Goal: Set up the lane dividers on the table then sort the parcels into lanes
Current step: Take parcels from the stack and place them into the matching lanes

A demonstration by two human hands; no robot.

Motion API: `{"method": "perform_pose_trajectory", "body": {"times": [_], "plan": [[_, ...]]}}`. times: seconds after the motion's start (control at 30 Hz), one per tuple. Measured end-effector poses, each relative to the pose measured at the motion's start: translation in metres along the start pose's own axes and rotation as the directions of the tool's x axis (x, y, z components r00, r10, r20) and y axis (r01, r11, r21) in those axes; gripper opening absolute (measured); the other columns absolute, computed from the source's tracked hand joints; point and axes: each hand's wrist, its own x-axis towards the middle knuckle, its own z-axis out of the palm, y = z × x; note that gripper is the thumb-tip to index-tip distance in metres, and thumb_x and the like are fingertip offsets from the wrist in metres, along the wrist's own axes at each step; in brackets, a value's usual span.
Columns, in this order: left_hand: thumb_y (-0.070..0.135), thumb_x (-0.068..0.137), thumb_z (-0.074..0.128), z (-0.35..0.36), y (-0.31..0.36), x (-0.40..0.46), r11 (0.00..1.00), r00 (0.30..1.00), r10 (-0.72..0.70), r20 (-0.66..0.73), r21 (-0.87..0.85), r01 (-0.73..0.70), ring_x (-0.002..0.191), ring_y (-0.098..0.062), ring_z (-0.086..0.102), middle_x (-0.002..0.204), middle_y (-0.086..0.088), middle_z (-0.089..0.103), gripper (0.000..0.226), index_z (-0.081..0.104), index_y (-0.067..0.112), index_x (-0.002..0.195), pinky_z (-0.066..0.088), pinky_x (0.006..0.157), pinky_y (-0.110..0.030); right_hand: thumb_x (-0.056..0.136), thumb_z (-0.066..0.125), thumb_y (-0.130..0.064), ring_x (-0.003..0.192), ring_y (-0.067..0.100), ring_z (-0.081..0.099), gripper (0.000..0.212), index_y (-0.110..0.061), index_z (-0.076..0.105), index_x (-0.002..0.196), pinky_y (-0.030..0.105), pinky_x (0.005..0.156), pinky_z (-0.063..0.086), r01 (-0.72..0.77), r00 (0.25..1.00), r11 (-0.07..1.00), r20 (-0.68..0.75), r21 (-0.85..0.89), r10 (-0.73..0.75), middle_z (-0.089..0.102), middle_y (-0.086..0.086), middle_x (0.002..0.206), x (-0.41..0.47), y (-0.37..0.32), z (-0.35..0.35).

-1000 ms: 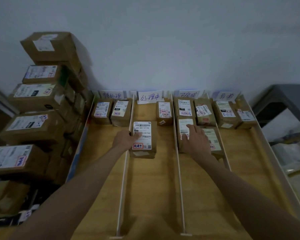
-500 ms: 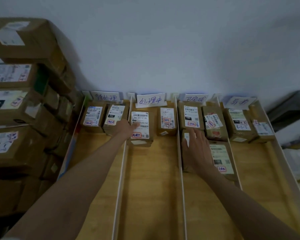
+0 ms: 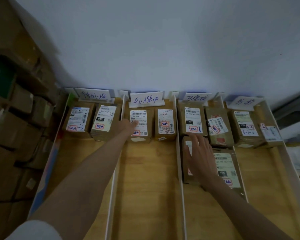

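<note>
White lane dividers (image 3: pixel 119 153) split the wooden table (image 3: pixel 145 179) into several lanes, each with a handwritten card (image 3: pixel 145 99) at the far end. My left hand (image 3: pixel 126 126) holds the left edge of a labelled brown parcel (image 3: pixel 142 118) at the far end of the second lane, thumb on its label, beside another parcel (image 3: pixel 164 123). My right hand (image 3: pixel 199 156) rests flat, fingers straight, on a parcel (image 3: pixel 186 149) in the third lane, just behind the parcel (image 3: pixel 191 121) at that lane's far end.
Two parcels (image 3: pixel 77 121) sit in the first lane, two (image 3: pixel 244 127) in the fourth, and more (image 3: pixel 227 168) in the third. A tall stack of cartons (image 3: pixel 16 118) stands left of the table. A white side wall (image 3: pixel 291 161) bounds the right.
My left hand has slid its parcel along the second lane to the far end, next to the other parcel. My right hand stayed on its parcel, which moved forward a little. The camera came closer.
</note>
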Motion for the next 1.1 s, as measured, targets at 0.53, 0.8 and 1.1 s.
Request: {"method": "perform_pose_trajectory", "body": {"times": [0.53,0.8,1.1], "plan": [[0.042,0.102,0.038,0.024,-0.03,-0.073,0.781,0.853,0.517,-0.07,0.447,-0.436,0.142,-0.023,0.027,0.154,-0.008,0.029,0.057,0.032,0.009,0.148,0.023,0.117,-0.036,0.099,0.047,-0.027,0.127,0.021,0.045,0.042,-0.018,0.043,0.139,0.038,0.106,0.04,0.006,1.0,0.999,0.003,-0.037,-0.006,0.05,0.005,0.135,0.002,-0.011,0.001],[0.044,0.101,0.028,-0.016,-0.032,-0.124,0.708,0.831,0.552,-0.076,0.569,-0.418,0.145,-0.025,0.021,0.156,-0.009,0.027,0.06,0.026,0.01,0.151,0.019,0.12,-0.04,0.099,0.042,-0.032,0.14,0.024,0.034,0.048,-0.015,0.036,0.144,0.042,0.117,0.029,0.022,1.0,0.996,-0.002,-0.091,-0.023,0.04,0.008,0.148,-0.013,-0.027,-0.034],[0.049,0.099,0.022,-0.087,-0.079,-0.265,0.744,0.816,0.517,-0.259,0.608,-0.278,0.145,-0.026,0.026,0.154,-0.009,0.034,0.062,0.032,0.014,0.15,0.018,0.12,-0.04,0.102,0.032,-0.042,0.15,0.027,0.014,0.057,-0.02,0.023,0.154,0.047,0.123,0.012,0.173,0.985,0.982,-0.011,-0.08,-0.175,0.023,0.007,0.161,-0.084,-0.102,-0.084]]}}
